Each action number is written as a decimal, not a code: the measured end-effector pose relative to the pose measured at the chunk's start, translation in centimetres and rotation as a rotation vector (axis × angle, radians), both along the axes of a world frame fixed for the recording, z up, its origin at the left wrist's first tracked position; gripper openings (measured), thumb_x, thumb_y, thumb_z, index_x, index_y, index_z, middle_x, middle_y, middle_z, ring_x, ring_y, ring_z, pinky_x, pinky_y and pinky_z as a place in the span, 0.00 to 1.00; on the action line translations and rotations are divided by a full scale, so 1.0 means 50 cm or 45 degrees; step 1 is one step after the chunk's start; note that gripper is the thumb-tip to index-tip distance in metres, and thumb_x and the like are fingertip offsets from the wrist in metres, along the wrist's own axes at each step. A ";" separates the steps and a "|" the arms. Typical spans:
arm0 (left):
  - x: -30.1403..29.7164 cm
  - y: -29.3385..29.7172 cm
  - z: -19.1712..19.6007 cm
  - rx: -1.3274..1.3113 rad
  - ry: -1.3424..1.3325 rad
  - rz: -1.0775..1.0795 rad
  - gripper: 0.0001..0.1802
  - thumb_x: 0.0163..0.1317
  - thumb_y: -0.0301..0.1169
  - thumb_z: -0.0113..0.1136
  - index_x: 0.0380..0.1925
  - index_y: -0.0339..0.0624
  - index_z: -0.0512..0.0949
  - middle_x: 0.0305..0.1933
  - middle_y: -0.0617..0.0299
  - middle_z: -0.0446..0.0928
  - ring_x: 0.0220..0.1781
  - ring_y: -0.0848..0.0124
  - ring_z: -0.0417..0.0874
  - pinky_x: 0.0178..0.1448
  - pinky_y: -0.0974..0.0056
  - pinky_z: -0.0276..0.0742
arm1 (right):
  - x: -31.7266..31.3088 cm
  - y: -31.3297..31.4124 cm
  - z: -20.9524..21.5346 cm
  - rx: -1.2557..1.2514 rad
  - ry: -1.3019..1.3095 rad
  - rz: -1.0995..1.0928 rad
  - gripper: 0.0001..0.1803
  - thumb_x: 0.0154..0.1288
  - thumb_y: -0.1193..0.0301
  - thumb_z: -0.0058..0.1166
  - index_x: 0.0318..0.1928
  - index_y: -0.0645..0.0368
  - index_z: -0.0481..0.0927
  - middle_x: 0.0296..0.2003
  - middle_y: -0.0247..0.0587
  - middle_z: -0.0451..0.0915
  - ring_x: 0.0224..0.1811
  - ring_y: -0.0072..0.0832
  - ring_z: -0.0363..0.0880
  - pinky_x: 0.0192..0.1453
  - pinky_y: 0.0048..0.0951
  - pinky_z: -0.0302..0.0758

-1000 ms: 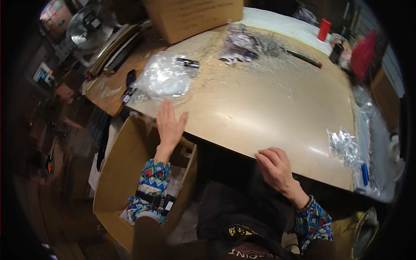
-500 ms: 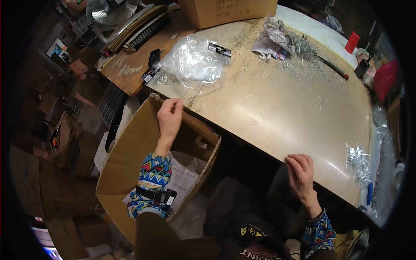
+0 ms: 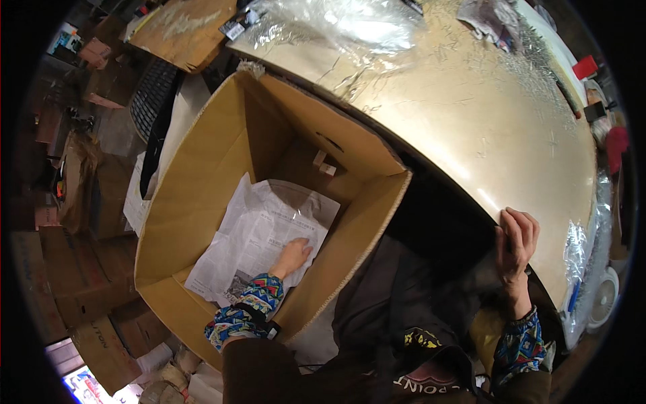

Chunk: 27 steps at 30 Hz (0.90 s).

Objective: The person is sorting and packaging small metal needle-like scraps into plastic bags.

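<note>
Newspaper lies flat on the floor of the open cardboard box, at about 8 o'clock from the tan table. 2 small pale blocks sit at 1 o'clock from it, against the box's far wall. Clear plastic wrap spreads at 12 o'clock, partly cut off. Left hand presses down on the sheet, fingers together. Right hand grips the table edge. The print is unreadable.
</note>
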State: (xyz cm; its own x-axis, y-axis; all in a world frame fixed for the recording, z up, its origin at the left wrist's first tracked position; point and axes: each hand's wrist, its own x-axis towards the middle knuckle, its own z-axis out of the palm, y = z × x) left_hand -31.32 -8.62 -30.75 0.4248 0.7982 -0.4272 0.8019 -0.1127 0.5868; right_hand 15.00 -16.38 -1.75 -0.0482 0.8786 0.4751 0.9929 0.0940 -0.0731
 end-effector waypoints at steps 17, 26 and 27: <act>0.127 0.144 -0.165 0.152 -0.044 0.012 0.29 0.63 0.35 0.51 0.62 0.31 0.64 0.70 0.45 0.58 0.71 0.48 0.57 0.74 0.46 0.49 | 0.015 -0.032 -0.026 -0.145 -0.125 -0.075 0.19 0.57 0.81 0.54 0.52 0.64 0.75 0.48 0.52 0.76 0.49 0.47 0.73 0.54 0.41 0.73; 0.027 0.091 -0.222 0.138 0.339 0.501 0.21 0.56 0.25 0.57 0.52 0.32 0.73 0.55 0.44 0.72 0.60 0.47 0.69 0.64 0.53 0.65 | 0.016 -0.035 -0.031 -0.136 -0.169 -0.070 0.21 0.55 0.84 0.53 0.52 0.65 0.75 0.48 0.52 0.75 0.50 0.47 0.73 0.55 0.41 0.73; 0.019 0.094 -0.210 0.003 0.323 0.465 0.18 0.56 0.23 0.57 0.48 0.33 0.75 0.51 0.46 0.75 0.56 0.47 0.72 0.61 0.52 0.67 | 0.015 -0.035 -0.032 -0.136 -0.163 -0.070 0.21 0.55 0.84 0.53 0.52 0.65 0.75 0.48 0.52 0.75 0.50 0.47 0.73 0.55 0.41 0.73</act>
State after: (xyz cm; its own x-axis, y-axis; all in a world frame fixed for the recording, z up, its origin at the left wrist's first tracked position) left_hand -30.36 -3.93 -41.24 -0.0032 0.8776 -0.4794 0.9078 0.2036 0.3666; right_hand 15.76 -18.13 -3.36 -0.0529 0.9268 0.3718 0.9982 0.0379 0.0475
